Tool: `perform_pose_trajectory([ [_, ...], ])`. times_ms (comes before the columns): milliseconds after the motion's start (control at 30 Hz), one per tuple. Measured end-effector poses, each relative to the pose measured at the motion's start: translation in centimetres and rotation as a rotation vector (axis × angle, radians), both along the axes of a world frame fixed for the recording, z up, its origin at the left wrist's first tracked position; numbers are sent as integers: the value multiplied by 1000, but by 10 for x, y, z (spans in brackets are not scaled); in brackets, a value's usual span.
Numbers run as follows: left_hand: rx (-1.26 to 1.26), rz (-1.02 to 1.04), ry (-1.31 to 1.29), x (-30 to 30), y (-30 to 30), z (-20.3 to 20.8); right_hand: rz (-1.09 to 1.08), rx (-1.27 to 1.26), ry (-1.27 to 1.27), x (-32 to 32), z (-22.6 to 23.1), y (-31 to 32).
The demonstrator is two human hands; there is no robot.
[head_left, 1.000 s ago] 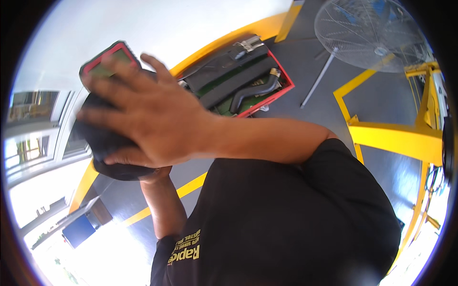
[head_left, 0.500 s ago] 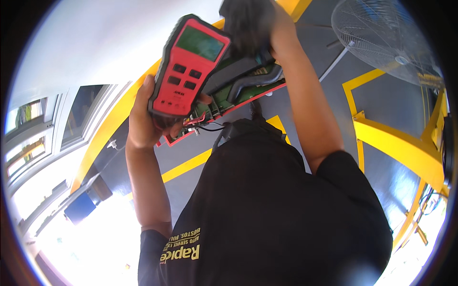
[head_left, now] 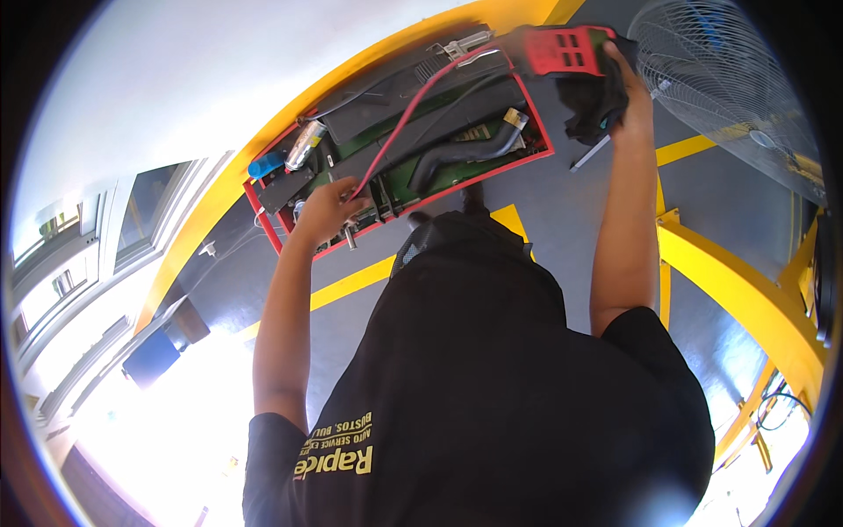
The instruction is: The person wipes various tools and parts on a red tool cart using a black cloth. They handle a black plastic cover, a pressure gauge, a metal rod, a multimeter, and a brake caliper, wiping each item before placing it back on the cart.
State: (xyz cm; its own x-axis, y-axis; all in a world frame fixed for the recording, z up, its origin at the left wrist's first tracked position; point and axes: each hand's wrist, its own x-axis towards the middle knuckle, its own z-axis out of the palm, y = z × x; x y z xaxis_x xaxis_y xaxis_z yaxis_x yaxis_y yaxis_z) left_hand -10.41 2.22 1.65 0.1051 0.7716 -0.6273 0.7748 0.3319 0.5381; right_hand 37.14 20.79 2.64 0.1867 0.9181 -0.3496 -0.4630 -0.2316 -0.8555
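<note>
My right hand (head_left: pixel 634 101) is raised at the upper right, closed on a red and black handheld tester (head_left: pixel 566 53) with dark buttons. A crumpled black pouch (head_left: pixel 590 110) hangs under the tester in the same hand. From the tester a red cable (head_left: pixel 413 107) and a black one stretch down and left across a red-rimmed tray. Above the tray's near left part is my left hand (head_left: pixel 332 211), its fingers closed round the red cable's lower end. A metal piece (head_left: pixel 349 235) shows below those fingers; whether I hold it is unclear.
In the red-rimmed tray (head_left: pixel 543 132) lie a bent black hose (head_left: pixel 461 158), a silver can (head_left: pixel 306 145), a blue-capped item (head_left: pixel 266 165) and long black parts. A large fan (head_left: pixel 746 97) stands at the right, near a yellow metal frame (head_left: pixel 729 268). Yellow lines mark the grey floor.
The tester has passed from my left hand to my right and moved rightward, joining the black pouch there. My left hand has lowered to the tray, onto the cable.
</note>
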Motion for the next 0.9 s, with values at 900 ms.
perform_pose_trajectory([
  [900,208,539,245,-146,12,-126,635,-155,-1020,-70,-178,31],
])
